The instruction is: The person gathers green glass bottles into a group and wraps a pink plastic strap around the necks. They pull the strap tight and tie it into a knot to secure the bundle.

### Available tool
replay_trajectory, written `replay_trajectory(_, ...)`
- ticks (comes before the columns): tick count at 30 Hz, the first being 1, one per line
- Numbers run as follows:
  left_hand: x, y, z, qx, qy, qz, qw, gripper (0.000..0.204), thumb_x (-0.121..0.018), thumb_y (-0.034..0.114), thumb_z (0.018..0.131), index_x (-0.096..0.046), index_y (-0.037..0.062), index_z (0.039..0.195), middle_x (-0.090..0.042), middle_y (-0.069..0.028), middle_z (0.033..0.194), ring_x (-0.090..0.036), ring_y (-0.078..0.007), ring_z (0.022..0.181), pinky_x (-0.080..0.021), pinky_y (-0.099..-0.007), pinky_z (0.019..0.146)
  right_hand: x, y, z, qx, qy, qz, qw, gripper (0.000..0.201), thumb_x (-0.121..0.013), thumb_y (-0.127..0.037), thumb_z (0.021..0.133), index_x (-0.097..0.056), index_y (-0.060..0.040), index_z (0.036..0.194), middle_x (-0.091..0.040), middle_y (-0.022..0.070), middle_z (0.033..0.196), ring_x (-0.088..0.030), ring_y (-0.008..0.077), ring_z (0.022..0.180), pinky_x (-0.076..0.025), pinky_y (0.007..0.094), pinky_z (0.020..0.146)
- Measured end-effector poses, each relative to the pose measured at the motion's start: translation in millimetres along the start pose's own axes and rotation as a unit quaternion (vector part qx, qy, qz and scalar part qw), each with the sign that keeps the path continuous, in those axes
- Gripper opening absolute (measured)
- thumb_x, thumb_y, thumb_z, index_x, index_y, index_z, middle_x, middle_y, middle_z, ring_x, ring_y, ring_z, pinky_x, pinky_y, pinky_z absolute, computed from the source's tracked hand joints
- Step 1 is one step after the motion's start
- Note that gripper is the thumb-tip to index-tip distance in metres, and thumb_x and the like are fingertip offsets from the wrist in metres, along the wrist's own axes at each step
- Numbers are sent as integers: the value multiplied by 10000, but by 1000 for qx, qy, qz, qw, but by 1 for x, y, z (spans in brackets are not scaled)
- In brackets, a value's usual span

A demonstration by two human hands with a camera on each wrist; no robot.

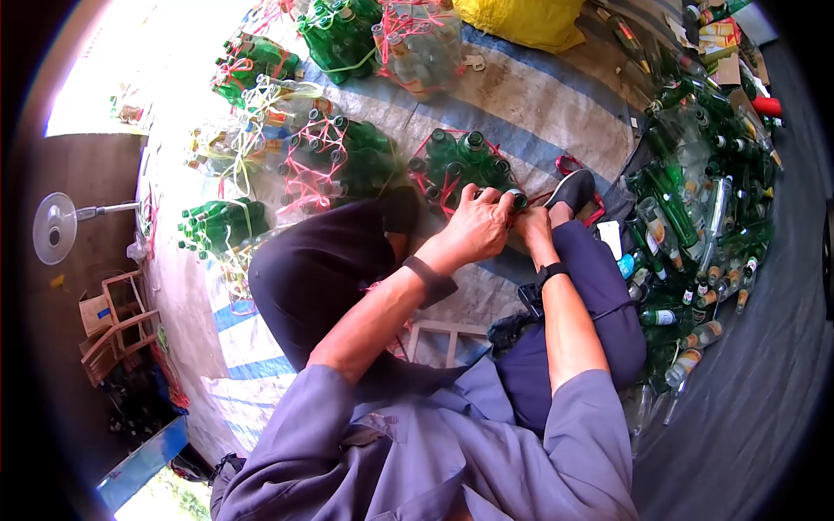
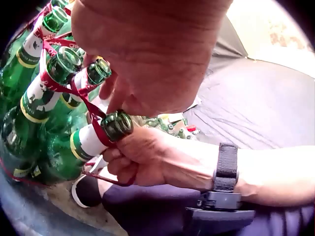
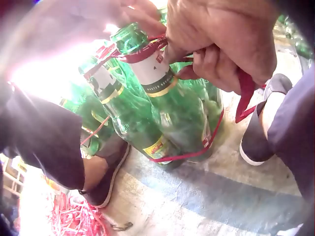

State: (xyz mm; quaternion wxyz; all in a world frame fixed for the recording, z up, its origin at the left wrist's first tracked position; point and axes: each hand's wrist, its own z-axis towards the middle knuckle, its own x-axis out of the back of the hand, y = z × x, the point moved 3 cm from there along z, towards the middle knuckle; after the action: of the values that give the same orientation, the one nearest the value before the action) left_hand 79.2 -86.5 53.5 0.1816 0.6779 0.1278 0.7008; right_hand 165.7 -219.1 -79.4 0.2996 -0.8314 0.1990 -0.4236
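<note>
Between the knees stands a bundle of green glass bottles (image 1: 460, 161), with red plastic strap (image 2: 55, 88) wound around the necks. A lower loop of strap (image 3: 189, 156) circles the bottle bodies. My right hand (image 3: 224, 44) grips the strap beside the nearest bottle neck, its fingers curled and a loose end (image 3: 244, 98) hanging from it. Over the neighbouring necks my left hand (image 1: 480, 227) bends its fingers down to the strap, close against the right hand. The left fingertips are partly hidden behind the bottle necks (image 2: 118, 125) in the left wrist view.
More tied bottle bundles (image 1: 334, 161) stand to the left and beyond. Loose bottles (image 1: 678, 208) are heaped on the right. A yellow sack (image 1: 526, 22) lies at the far side. Pink strap pieces (image 3: 74, 216) lie by the shoe (image 3: 110, 179). A fan (image 1: 55, 227) stands at far left.
</note>
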Motion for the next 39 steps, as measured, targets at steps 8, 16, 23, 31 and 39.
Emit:
replay_trajectory(8, -2, -6, 4, 2, -55, -5, 998, 430, -602, 130, 785, -587, -23, 1187, -632, -103, 1010, -570, -255, 1019, -353, -492, 964, -19, 27, 15, -106, -55, 16, 993, 409, -695, -356, 792, -733, 23, 942, -713, 265, 967, -718, 357, 961, -525, 461, 742)
replay_trajectory(16, 9, -9, 15, -8, -40, 14, 999, 356, -671, 152, 738, -586, 31, 1062, -632, -89, 844, -582, -271, 999, -280, -587, 1037, -2, -5, 1, -73, -10, -10, 997, 398, -702, -367, 812, -735, 9, 939, -699, 277, 931, -706, 396, 938, -518, 473, 745)
replay_trajectory(23, 23, -14, 15, -16, -49, 19, 998, 358, -644, 89, 678, -594, 42, 1029, -650, -108, 834, -582, -278, 1018, -222, -650, 1069, 13, -25, -17, 22, -27, -38, 999, 329, -693, -345, 846, -743, -41, 962, -701, 252, 877, -719, 361, 886, -514, 460, 708)
replay_trajectory(31, 36, -11, 9, -24, -21, 28, 999, 329, -641, 80, 658, -624, 66, 986, -644, -107, 823, -584, -274, 1015, -221, -639, 1073, 14, -19, -18, 11, -27, -36, 999, 334, -706, -340, 813, -748, -31, 932, -690, 268, 937, -682, 436, 935, -522, 487, 801)
replay_trajectory(39, 39, -17, 4, -2, -16, 7, 1000, 205, -658, 105, 643, -616, 105, 844, -604, -68, 652, -598, -263, 884, -320, -534, 997, 30, -39, -32, 25, -25, -88, 995, 255, -665, -228, 794, -736, 3, 876, -679, 302, 923, -676, 441, 943, -527, 499, 836)
